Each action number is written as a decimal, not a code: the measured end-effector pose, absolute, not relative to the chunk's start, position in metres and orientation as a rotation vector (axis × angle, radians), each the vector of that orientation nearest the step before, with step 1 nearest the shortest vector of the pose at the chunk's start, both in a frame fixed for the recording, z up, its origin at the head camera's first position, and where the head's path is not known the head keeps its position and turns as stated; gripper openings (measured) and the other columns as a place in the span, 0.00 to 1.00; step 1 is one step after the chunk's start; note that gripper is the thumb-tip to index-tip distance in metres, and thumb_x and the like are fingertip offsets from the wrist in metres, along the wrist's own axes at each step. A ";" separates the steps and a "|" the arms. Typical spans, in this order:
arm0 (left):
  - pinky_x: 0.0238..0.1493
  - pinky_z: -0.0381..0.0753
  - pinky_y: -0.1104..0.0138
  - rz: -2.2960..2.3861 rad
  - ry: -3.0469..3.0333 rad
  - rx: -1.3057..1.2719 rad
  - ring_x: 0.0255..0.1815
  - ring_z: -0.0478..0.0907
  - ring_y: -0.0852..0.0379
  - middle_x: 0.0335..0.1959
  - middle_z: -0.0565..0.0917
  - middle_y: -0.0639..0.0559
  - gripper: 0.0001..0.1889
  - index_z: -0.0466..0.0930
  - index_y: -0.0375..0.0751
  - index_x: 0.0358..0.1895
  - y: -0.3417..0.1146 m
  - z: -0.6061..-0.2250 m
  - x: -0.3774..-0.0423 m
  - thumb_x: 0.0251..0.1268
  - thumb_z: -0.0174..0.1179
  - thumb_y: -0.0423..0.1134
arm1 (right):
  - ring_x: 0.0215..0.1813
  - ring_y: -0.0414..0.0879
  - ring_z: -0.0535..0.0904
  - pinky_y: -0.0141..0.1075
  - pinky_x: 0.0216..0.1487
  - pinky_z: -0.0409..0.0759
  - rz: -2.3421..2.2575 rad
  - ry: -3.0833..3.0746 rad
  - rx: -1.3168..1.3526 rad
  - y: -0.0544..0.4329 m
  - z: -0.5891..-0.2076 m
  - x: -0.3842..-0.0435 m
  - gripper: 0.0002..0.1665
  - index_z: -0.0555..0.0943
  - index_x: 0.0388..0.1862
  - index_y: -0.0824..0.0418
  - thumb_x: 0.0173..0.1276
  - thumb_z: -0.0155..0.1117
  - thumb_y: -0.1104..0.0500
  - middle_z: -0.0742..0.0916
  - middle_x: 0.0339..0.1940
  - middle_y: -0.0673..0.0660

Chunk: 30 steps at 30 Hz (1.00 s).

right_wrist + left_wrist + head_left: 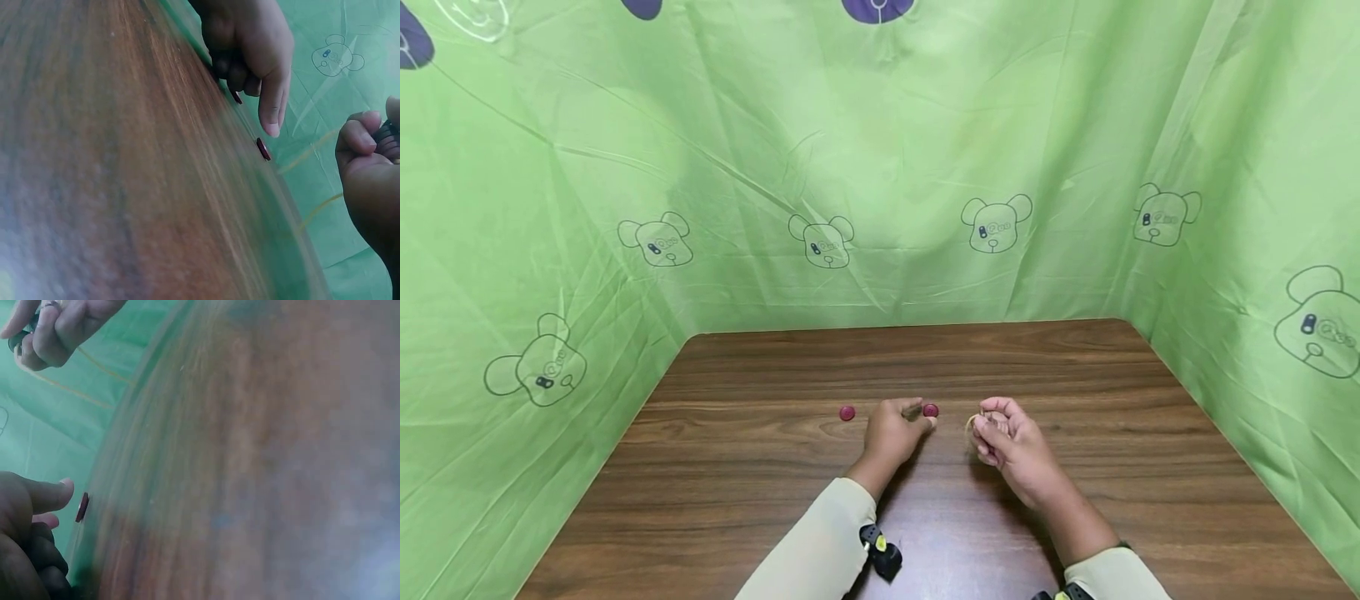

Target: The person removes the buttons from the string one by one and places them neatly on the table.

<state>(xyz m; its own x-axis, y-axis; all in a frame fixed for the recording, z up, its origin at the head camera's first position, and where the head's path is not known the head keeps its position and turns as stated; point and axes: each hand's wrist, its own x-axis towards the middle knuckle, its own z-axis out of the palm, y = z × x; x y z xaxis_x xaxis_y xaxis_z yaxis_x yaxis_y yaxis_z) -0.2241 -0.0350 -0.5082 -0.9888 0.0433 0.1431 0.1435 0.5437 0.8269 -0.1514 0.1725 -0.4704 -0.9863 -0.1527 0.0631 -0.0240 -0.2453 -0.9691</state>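
Note:
My left hand [895, 435] is low over the table, its thumb and forefinger stretched toward a small dark red disc [931, 410]. In the right wrist view that disc [263, 149] lies just apart from the fingertips, while the other fingers are curled in. A second red disc [847, 413] lies to the left of this hand. To the right, my right hand [1011, 446] is raised and grips a small dark ribbed thing [389, 139], mostly hidden by the fingers. A thin yellow string [969, 423] hangs in a loop from it.
Both discs lie on a brown wood-grain table [760, 517]. Green cloth [895, 167] printed with bear heads stands around its back and sides. Black straps [880, 552] with small devices sit on both wrists.

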 end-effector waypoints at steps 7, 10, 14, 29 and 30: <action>0.20 0.67 0.72 -1.675 -2.574 -0.168 0.17 0.64 0.66 0.15 0.75 0.58 0.22 0.92 0.37 0.58 -0.042 -0.507 -0.220 0.59 0.80 0.36 | 0.28 0.34 0.71 0.26 0.30 0.72 -2.420 1.909 -0.163 0.172 -0.471 -0.150 0.12 0.75 0.57 0.58 0.81 0.63 0.69 0.81 0.31 0.41; 0.17 0.60 0.74 -1.726 -2.552 -0.154 0.14 0.60 0.68 0.11 0.65 0.64 0.21 0.92 0.37 0.57 -0.044 -0.506 -0.218 0.60 0.80 0.35 | 0.28 0.33 0.72 0.25 0.30 0.71 -2.419 1.916 -0.165 0.174 -0.470 -0.150 0.13 0.79 0.56 0.57 0.79 0.65 0.70 0.82 0.31 0.41; 0.17 0.59 0.75 -1.742 -2.527 -0.183 0.14 0.59 0.68 0.10 0.63 0.65 0.20 0.93 0.37 0.57 -0.045 -0.504 -0.214 0.61 0.80 0.35 | 0.28 0.33 0.71 0.26 0.30 0.70 -2.426 1.907 -0.163 0.176 -0.470 -0.150 0.15 0.84 0.53 0.51 0.77 0.65 0.70 0.83 0.32 0.41; 0.15 0.53 0.77 -1.722 -2.462 -0.300 0.12 0.53 0.77 0.10 0.62 0.62 0.20 0.93 0.40 0.58 -0.045 -0.488 -0.165 0.63 0.80 0.36 | 0.30 0.38 0.72 0.28 0.32 0.72 -2.443 1.817 -0.212 0.173 -0.468 -0.149 0.15 0.70 0.57 0.62 0.78 0.60 0.72 0.80 0.31 0.44; 0.15 0.53 0.78 -1.735 -2.456 -0.307 0.12 0.53 0.77 0.11 0.63 0.62 0.20 0.93 0.41 0.58 -0.043 -0.488 -0.161 0.63 0.80 0.36 | 0.30 0.38 0.72 0.28 0.32 0.73 -2.446 1.815 -0.213 0.173 -0.468 -0.149 0.15 0.70 0.57 0.64 0.78 0.60 0.72 0.80 0.31 0.44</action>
<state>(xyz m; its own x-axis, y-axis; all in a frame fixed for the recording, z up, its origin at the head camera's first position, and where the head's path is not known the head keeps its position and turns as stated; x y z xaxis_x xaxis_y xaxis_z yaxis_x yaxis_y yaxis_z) -0.1614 -0.0432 -0.4880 -0.9723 0.0963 0.2130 0.2329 0.3230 0.9173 -0.1488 0.1731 -0.4681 -0.9864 -0.1533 0.0596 -0.0126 -0.2910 -0.9566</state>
